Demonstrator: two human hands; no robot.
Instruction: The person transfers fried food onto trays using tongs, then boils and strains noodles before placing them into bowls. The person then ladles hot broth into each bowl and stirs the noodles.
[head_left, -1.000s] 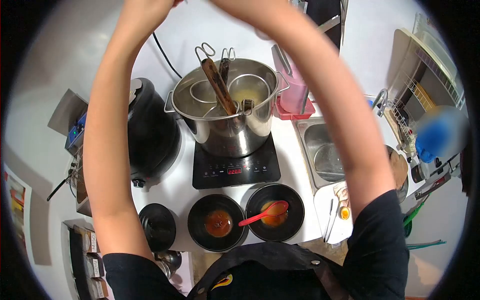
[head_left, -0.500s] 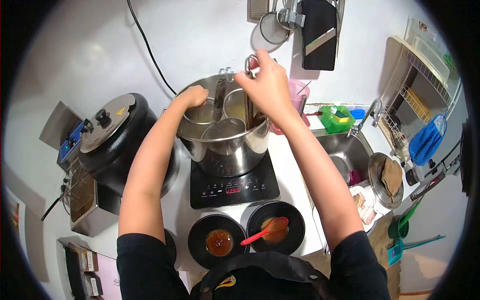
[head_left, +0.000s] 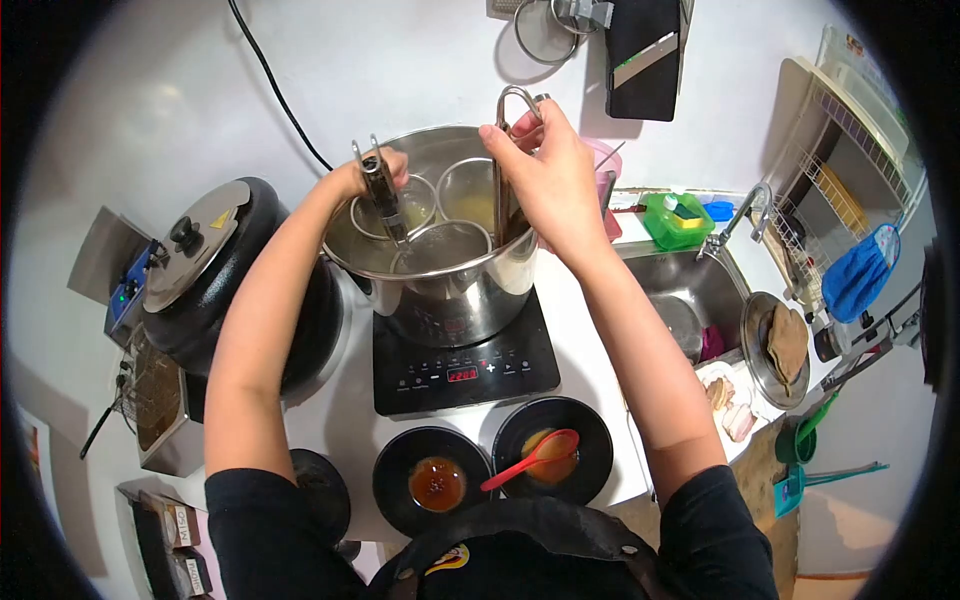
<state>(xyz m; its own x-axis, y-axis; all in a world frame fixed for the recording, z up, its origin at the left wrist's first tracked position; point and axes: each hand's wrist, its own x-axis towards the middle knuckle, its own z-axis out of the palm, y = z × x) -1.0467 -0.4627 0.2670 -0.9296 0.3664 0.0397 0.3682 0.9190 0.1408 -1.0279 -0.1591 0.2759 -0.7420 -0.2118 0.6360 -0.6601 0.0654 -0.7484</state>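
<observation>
A tall steel pot [head_left: 462, 305] holds several round noodle strainers in cloudy liquid. My left hand [head_left: 388, 172] is over the left strainer [head_left: 428, 205], fingers curled in; what they grip is hidden. A dark strainer handle [head_left: 376, 185] with a two-pronged metal top crosses in front of this hand and leans toward the front strainer [head_left: 445, 240]. My right hand [head_left: 548, 165] is closed round an upright metal handle with a looped end [head_left: 502, 185] at the pot's right side, beside the back strainer [head_left: 468, 192]. That handle's lower end is hidden in the pot.
The pot stands on a black induction cooker [head_left: 470, 385]. In front are two black bowls of brown liquid [head_left: 437, 485], [head_left: 590, 465], one with a red spoon [head_left: 535, 458]. A large black lidded cooker [head_left: 240, 270] stands left; a steel sink [head_left: 660, 270] is at right.
The dark strainer handle has swung left, from right of my left hand to in front of it. My right hand has shifted slightly right with the looped handle. The view has moved a little.
</observation>
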